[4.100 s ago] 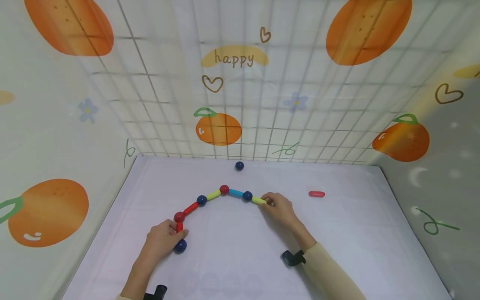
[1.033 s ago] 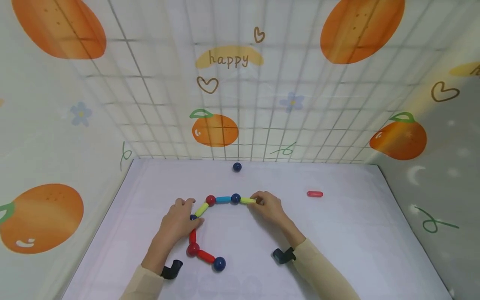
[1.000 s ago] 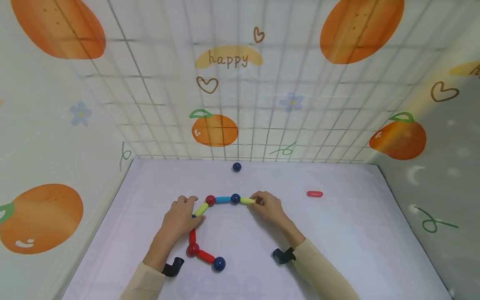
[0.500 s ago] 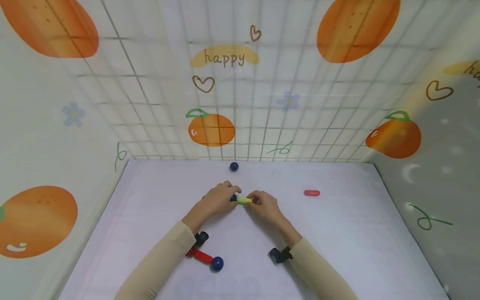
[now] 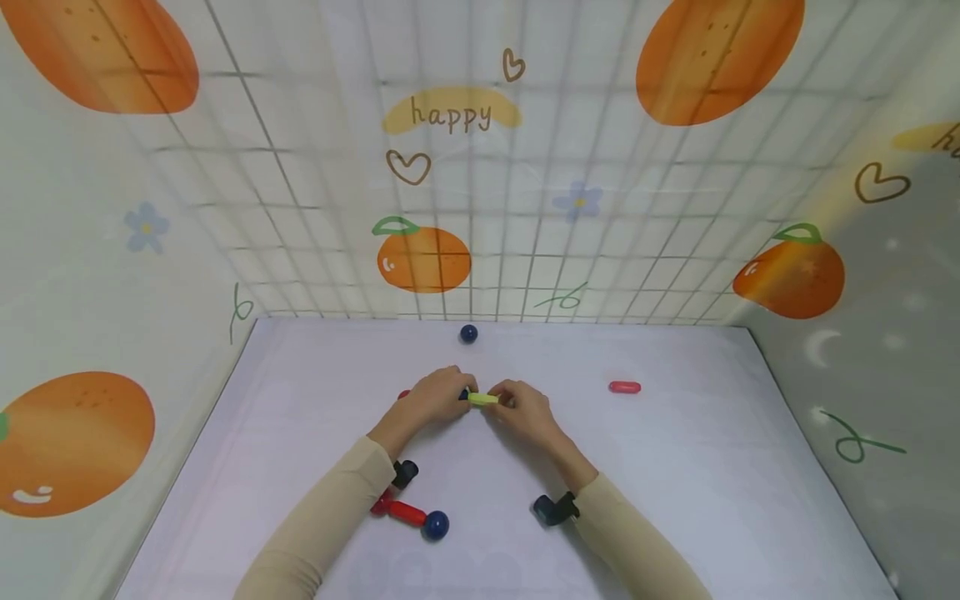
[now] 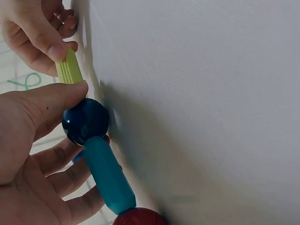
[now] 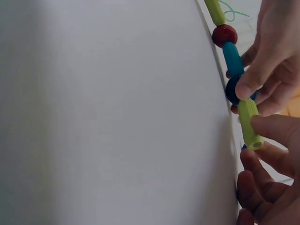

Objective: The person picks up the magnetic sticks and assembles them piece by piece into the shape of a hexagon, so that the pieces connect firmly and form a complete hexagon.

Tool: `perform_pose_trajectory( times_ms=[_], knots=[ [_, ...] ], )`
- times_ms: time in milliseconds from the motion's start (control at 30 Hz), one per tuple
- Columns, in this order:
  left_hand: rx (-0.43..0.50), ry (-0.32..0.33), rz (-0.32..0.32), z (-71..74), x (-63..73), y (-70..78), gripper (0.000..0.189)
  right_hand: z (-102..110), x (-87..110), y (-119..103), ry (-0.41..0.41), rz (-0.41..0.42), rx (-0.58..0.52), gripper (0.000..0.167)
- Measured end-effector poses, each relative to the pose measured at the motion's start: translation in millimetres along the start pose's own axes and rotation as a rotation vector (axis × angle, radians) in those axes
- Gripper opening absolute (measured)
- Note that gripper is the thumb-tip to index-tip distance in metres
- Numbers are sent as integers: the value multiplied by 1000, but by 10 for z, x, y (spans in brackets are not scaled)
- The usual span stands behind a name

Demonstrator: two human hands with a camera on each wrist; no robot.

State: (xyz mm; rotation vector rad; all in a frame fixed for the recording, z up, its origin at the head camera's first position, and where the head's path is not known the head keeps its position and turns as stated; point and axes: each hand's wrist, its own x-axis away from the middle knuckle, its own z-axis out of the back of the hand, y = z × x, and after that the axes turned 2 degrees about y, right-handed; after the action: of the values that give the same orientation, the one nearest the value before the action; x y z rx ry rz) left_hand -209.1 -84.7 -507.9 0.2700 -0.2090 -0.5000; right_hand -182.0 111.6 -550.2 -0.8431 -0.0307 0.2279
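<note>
My left hand (image 5: 435, 394) pinches a dark blue ball (image 6: 89, 119) between thumb and fingers. From that ball runs a yellow-green rod (image 7: 247, 122), and my right hand (image 5: 528, 412) holds its free end between thumb and fingers. Past the ball, the chain continues as a light blue rod (image 6: 110, 176) and a red ball (image 7: 225, 35), then another yellow-green rod (image 7: 215, 11). The head view shows the chain's near part: a red ball (image 5: 381, 504), a red rod (image 5: 407, 513) and a dark blue end ball (image 5: 435, 526). My left hand and forearm hide the stretch between.
A loose dark blue ball (image 5: 468, 333) lies near the table's back edge. To the right of my hands sits a loose pinkish-red rod (image 5: 625, 387). Printed cloth walls (image 5: 577, 250) stand behind and at both sides of the white table (image 5: 675, 467).
My left hand has moved from the chain's left end rightward along it to the ball near my right hand. The chain's near end has swung right. My right hand keeps the yellow-green rod.
</note>
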Motion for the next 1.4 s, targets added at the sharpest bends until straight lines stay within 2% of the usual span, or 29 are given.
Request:
perform_pose_trajectory(
  times_ms=[167,267,500,633,833,1033,1133,1400],
  knots=[
    [55,2,5,3,40,-36,20,13,-26,26,-7,-39,-79,17],
    [73,7,14,-1,52,-63,20,38,-103,45,18,-57,-148,17],
    [87,8,18,-21,55,-131,22,29,-531,63,110,-9,-276,25],
    [104,10,6,-36,48,-156,22,-35,-801,66,142,-14,-320,30],
    [128,21,10,-25,74,-151,21,-133,-1000,23,148,-61,-277,41],
    [144,19,26,-22,80,-136,22,-196,-1101,-97,178,-144,-68,47],
    [157,14,32,-3,80,-128,23,-232,-1133,-138,183,-184,-1,46],
    [167,4,62,55,108,-141,22,-243,-1157,-180,168,-188,-27,42]
  ],
)
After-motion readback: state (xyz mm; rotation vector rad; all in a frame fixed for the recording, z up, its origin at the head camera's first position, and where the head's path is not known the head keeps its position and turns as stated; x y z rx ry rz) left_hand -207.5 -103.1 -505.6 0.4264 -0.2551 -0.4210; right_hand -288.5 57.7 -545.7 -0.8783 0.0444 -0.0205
